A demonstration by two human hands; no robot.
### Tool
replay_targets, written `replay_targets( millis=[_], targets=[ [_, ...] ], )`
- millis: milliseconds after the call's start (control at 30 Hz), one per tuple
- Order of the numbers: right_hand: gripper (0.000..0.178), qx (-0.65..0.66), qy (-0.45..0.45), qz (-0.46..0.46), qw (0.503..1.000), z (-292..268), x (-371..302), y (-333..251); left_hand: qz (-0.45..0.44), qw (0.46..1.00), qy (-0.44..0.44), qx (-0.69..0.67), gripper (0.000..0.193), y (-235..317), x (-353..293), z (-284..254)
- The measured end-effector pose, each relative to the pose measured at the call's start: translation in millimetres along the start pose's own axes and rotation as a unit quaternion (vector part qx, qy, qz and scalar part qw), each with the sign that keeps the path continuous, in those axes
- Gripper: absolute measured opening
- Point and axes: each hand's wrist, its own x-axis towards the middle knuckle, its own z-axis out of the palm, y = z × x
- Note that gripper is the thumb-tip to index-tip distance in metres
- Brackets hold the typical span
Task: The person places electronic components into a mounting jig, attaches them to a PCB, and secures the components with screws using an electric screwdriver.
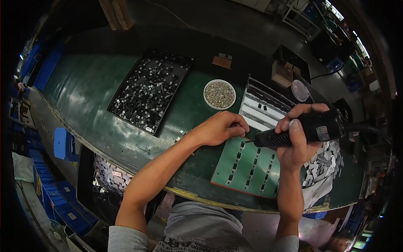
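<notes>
My right hand (pixel 299 145) is wrapped round a black electric screwdriver (pixel 329 126), held nearly level with its bit pointing left. The bit's tip is at the upper left corner of a green board (pixel 224 168), by a small black part (pixel 242 145) there. Rows of similar small black parts with metal ends sit on the board. My left hand (pixel 222 128) is closed in a pinch just beyond that same corner, close to the bit. Whatever its fingertips hold is hidden.
On the green table (pixel 84 101), a black tray (pixel 133 126) of loose black parts stands at the left. A white bowl (pixel 205 100) of small screws is beyond my left hand. White strips (pixel 256 113) lie behind the board; a heap of grey flat pieces (pixel 325 161) is at the right.
</notes>
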Motion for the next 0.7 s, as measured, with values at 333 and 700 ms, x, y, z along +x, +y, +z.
replay_targets(
  millis=[333,700],
  targets=[
    [0.048,-0.030,-0.022,0.028,0.999,15,5,4,-0.001,0.999,0.006,-0.032,0.017,-4,-1,-2],
    [0.042,-0.027,-0.058,0.035,0.997,17,7,9,0.027,0.999,0.011,0.034,0.015,-1,-1,1]
  ],
)
